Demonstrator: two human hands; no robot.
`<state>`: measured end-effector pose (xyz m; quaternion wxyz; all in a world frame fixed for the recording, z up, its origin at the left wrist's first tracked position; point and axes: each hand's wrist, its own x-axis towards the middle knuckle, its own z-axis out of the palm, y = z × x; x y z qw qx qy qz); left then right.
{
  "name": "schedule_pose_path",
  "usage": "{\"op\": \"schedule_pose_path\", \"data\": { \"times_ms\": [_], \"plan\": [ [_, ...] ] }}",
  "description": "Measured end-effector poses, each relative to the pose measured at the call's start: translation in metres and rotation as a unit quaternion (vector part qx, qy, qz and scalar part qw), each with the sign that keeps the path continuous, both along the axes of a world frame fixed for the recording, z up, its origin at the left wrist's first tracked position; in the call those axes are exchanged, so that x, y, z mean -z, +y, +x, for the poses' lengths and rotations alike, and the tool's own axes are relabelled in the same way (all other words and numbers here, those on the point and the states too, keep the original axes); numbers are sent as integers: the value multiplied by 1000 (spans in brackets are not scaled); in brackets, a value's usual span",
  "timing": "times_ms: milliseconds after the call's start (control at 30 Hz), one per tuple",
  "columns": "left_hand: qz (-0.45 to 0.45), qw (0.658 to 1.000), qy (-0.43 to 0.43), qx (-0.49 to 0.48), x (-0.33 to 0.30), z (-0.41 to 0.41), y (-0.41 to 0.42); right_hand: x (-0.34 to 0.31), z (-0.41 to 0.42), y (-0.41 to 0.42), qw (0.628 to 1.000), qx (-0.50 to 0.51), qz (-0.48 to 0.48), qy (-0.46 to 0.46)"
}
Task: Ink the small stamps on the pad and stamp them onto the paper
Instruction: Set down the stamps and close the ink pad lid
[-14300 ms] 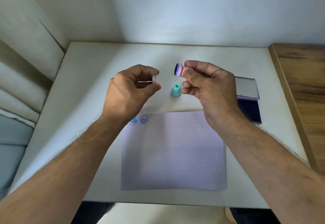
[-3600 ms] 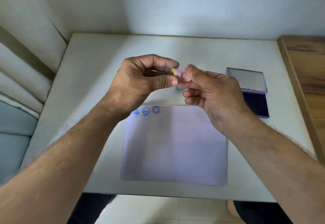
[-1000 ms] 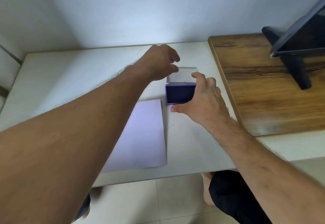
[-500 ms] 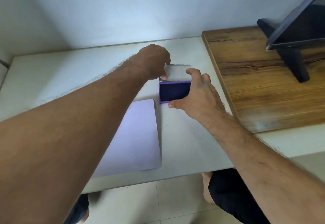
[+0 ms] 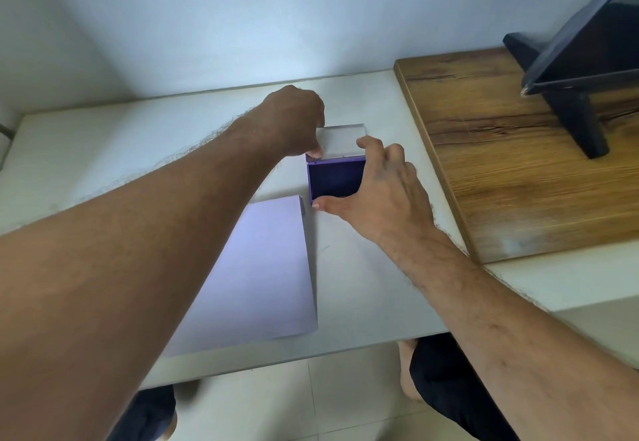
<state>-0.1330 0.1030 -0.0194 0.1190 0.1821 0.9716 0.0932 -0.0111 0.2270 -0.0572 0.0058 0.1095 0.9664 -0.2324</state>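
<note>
White table [image 5: 103,150] filled the centre and left of the frame; a wooden board [image 5: 518,164] lay along its right side, carrying a dark stand [image 5: 570,108] and a tilted black panel [image 5: 594,36] in the upper right corner. Pale paper [image 5: 262,267] lay flat in the lower centre, partly covered by the left forearm; its stamped marks were not visible.

Ink pad [image 5: 333,179] sat open just beyond the paper's upper right corner, dark blue surface exposed, clear lid [image 5: 340,139] folded back on the far side.

Right hand [image 5: 383,195] was spread wide around the pad: thumb along the near edge, fingers curved over the right side, touching the case. Left hand [image 5: 294,119] reached across to the pad's far left corner, fingers curled downward, tips at the lid hinge. Cannot tell whether a stamp was held in that hand; no stamp was visible.
</note>
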Motion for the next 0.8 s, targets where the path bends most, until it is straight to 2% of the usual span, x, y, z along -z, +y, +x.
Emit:
{"op": "schedule_pose_path", "data": {
  "times_ms": [333,533,667,800],
  "plan": [
    [0,1000,-11,-1,0,-5,1,3,-5,-1,999,8,-41,20],
    [20,1000,-4,2,-1,-7,-1,-4,-7,4,997,8,-76,-3],
    [76,997,-19,-22,-8,-4,-5,-10,-10,13,996,19,-84,-23],
    [108,994,-27,-6,-15,5,-9,-11,-13,17,994,28,-95,-40]
  ]
}}
